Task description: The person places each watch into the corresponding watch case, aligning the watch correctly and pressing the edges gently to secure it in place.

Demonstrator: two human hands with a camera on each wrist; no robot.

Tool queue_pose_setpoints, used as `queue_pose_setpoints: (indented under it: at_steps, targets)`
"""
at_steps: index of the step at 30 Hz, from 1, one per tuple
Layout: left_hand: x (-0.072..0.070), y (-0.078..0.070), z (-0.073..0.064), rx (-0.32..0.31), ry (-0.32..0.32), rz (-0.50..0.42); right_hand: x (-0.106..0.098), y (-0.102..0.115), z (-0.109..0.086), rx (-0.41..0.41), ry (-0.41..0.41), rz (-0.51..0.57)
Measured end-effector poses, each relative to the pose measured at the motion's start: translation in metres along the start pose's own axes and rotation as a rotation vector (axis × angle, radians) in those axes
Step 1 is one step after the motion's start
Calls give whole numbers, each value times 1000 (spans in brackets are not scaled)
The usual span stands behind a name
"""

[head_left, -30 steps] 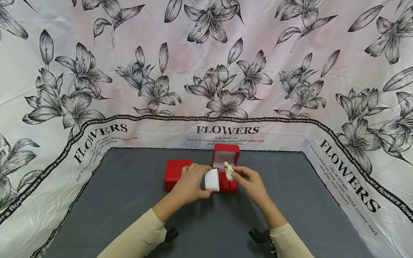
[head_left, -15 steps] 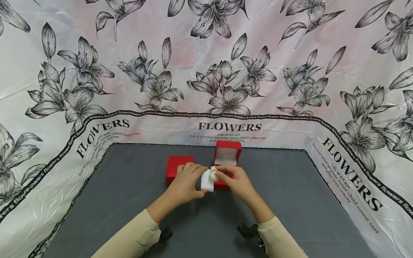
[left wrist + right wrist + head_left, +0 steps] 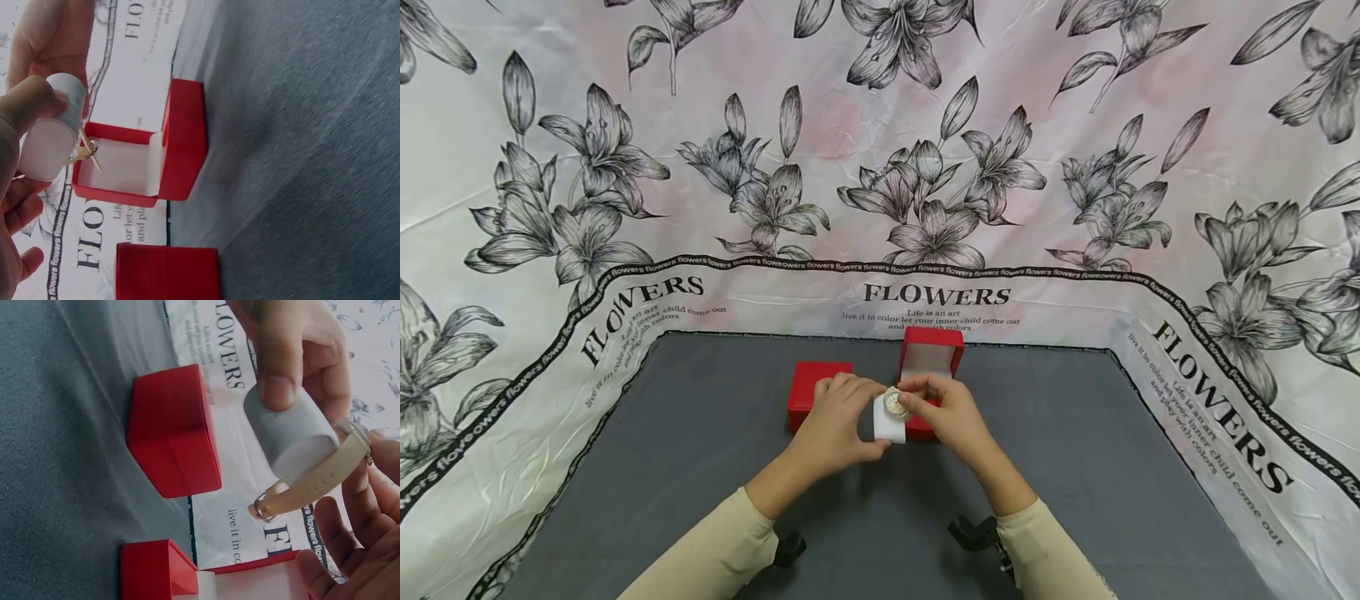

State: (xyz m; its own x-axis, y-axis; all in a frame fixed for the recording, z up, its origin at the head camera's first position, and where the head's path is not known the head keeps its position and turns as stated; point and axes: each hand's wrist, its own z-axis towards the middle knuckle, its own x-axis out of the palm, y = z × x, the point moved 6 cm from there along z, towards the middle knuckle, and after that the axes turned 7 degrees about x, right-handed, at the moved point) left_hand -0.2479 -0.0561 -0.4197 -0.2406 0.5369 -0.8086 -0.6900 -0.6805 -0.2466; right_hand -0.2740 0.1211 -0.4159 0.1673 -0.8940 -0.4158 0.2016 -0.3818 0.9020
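A white watch pillow [image 3: 890,430] is gripped by its end in my left hand [image 3: 833,423]; the left wrist view shows the thumb pressed on the side of this cylindrical pillow [image 3: 69,103]. Between thumb and fingers, my right hand [image 3: 953,419] pinches a cream-strapped watch [image 3: 894,402] by its case. In the right wrist view the watch strap [image 3: 319,481] hangs unbuckled across the pillow's end, its buckle dangling. Whether strap and pillow touch, I cannot tell. Behind the hands an open red watch box [image 3: 934,337] stands with its lid raised, its base mostly hidden by the right hand.
A second red box [image 3: 815,382], its lid down, sits left of the open one, partly behind the left hand. Grey cloth [image 3: 715,433] covers the table. A flower-printed sheet [image 3: 775,300] rises at the back and sides.
The right hand has carried the watch leftward from over the open box to the pillow, and its dial has turned to face up. The left hand still grips the pillow, nearly in place.
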Motion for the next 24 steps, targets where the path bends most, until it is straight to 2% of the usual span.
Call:
queue_pose_setpoints:
  at_steps: [6,12,15,18,24]
  targets:
    - [-13,6,4,25,-84,-2,1,-7,0,-4,-24,-44]
    - [-21,16,5,15,-155,-3,5,-6,-5,-162,-27,-122]
    - [-22,21,6,5,-171,3,7,2,-6,-253,-71,-176]
    - [-25,23,9,-2,-179,12,7,11,-7,-307,-128,-197]
    - [-29,26,11,-8,-203,56,14,11,-6,-283,-202,-163]
